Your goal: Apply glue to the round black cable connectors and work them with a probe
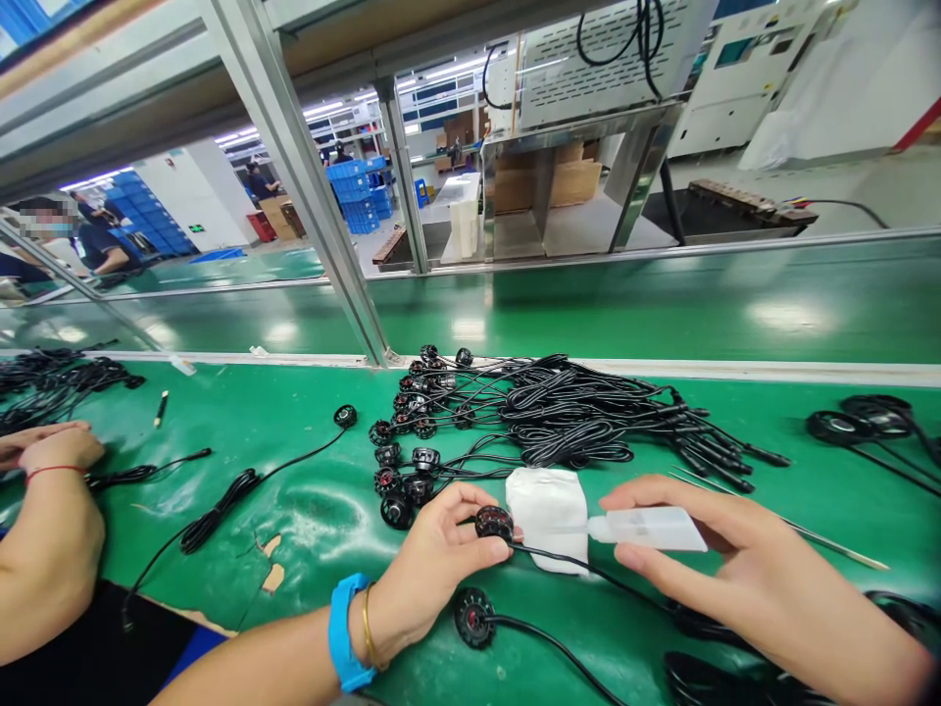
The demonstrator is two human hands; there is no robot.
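Note:
My left hand (pixel 441 544), with a blue band and a gold bangle at the wrist, pinches a small round black part (pixel 493 523) with a cable running off to the right. My right hand (pixel 706 549) grips a translucent white squeeze bottle (pixel 651 529), its narrow nozzle pointing left toward the round part. A folded white cloth (pixel 548 500) lies on the green table between my hands. Below my left hand rests another round black part (pixel 474 618) with its cable. Just beyond the cloth lies a pile of bundled black cables (pixel 559 392) with round ends on the left.
Single cabled part (pixel 344 417) lies left of the pile; more sit at the right edge (pixel 874 417). Thin metal rods (pixel 823 539) lie behind my right hand. Another person's arm (pixel 55 529) rests at the left. A metal frame post (pixel 309 196) rises beyond the table.

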